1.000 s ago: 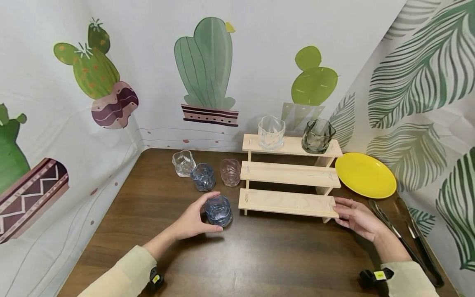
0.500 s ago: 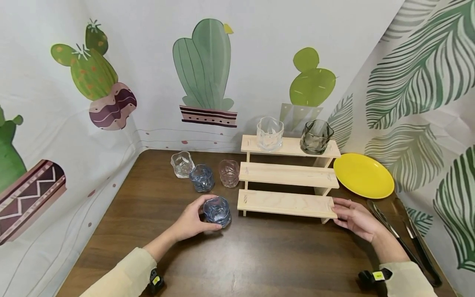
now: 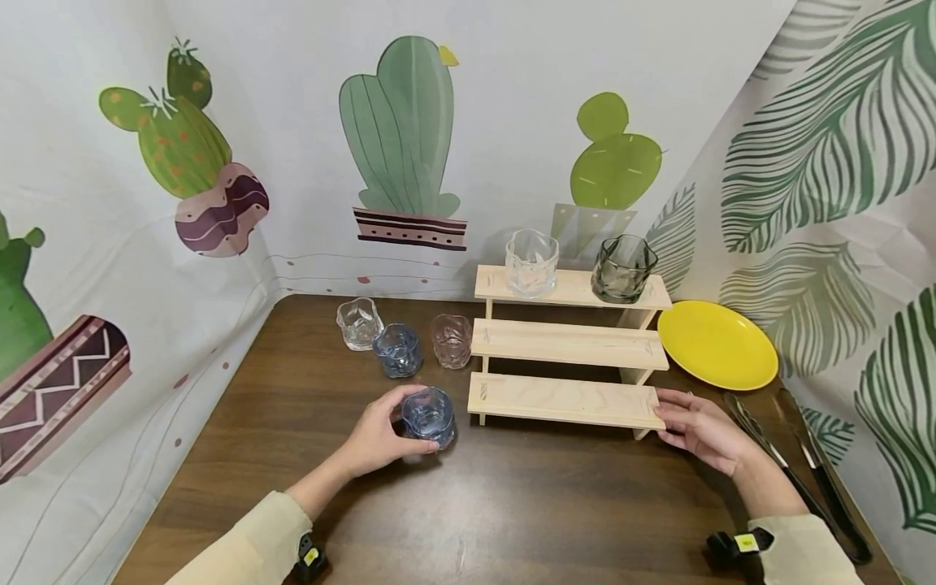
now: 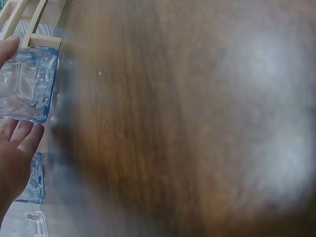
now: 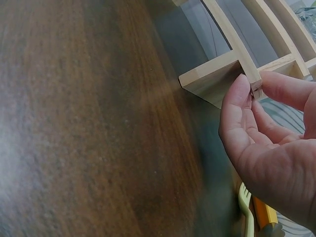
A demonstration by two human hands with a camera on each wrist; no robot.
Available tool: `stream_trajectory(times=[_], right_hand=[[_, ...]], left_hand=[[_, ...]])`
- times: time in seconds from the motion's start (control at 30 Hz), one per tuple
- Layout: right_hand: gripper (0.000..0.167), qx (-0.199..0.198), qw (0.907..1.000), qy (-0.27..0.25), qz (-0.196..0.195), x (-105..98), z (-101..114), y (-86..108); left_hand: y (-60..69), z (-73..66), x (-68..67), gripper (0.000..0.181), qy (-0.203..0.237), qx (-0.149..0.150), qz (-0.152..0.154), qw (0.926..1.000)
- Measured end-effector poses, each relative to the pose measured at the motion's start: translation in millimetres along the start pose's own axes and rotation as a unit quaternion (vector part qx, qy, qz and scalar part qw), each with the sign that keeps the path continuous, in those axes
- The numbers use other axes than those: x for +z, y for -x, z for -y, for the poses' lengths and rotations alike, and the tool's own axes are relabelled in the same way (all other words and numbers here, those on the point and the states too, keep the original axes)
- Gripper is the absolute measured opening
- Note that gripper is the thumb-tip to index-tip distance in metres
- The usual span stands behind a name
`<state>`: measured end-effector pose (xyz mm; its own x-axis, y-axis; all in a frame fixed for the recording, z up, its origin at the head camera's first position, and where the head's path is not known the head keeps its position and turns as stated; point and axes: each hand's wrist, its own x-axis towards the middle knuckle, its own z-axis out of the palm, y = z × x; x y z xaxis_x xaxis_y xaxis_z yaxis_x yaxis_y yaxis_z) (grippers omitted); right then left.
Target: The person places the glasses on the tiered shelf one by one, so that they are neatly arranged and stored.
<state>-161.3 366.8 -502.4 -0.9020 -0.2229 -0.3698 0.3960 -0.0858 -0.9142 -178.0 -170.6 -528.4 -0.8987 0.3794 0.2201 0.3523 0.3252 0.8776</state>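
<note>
Left hand: is gripping a blue, wavy-rimmed glass tumbler, lower centre of the frame
Right hand: is pinching a pale wooden three-tier stand at its lowest right end, right of centre
Yellow round plate: is lying at the frame's right

whitish glare hazes the blurred tabletop, left wrist view
</note>
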Motion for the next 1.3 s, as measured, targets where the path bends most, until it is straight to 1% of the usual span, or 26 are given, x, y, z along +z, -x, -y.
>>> stream_trajectory(times=[0.2,0.3,0.4,0.53,0.63,0.73,0.87,1.0,1.03,1.1,1.17,1.3], right_hand=[[0.027,-0.012,0.9997,-0.017,0.015,-0.8,-2.0,0.1],[0.026,-0.017,0.9994,-0.023,0.02,-1.4,-2.5,0.2],[0.027,-0.019,0.9993,-0.022,0.022,-1.6,-2.2,-0.1],[0.027,-0.019,0.9993,-0.022,0.024,-2.3,-2.4,-0.9],[0.029,-0.017,0.9994,-0.02,0.022,-2.6,-2.4,-1.3],[0.038,-0.013,0.9997,-0.012,0.015,-2.4,-2.2,-1.2],[0.05,-0.009,0.9999,-0.007,0.009,-1.9,-2.8,-0.9],[0.052,-0.01,0.9999,-0.007,0.009,-1.5,-3.5,-0.8],[0.052,-0.01,0.9999,-0.007,0.009,-1.5,-3.5,-0.8],[0.052,-0.011,0.9999,-0.007,0.01,-1.4,-3.4,-0.7],[0.053,-0.01,0.9999,-0.008,0.009,-1.5,-3.1,-0.8],[0.057,-0.009,0.9999,-0.007,0.009,-1.7,-2.1,-1.5]], left_hand=[[1.2,-6.7,3.3,0.084,0.006,0.007,-0.021,0.9997],[1.5,-13.4,2.7,0.085,0.009,0.002,-0.03,0.9995],[2.1,-21.1,1.0,0.084,0.007,0.005,-0.042,0.9991],[0.6,-33.9,0.0,0.082,0.013,0.018,-0.053,0.9984],[-3.5,-46.5,2.8,0.082,0.021,0.03,-0.057,0.9977],[-10.0,-60.0,9.2,0.083,0.024,0.043,-0.064,0.9967],[-22.0,-76.0,21.2,0.086,0.034,0.049,-0.074,0.9954],[-37.2,-88.9,34.2,0.09,0.06,0.063,-0.078,0.9931],[-41.2,-92.2,37.0,0.09,0.061,0.068,-0.078,0.9927],[-49.4,-97.9,42.9,0.089,0.06,0.075,-0.078,0.9923],[-57.6,-103.0,48.4,0.088,0.047,0.078,-0.08,0.9926],[-74.4,-111.8,61.3,0.085,0.044,0.082,-0.079,0.9925]])
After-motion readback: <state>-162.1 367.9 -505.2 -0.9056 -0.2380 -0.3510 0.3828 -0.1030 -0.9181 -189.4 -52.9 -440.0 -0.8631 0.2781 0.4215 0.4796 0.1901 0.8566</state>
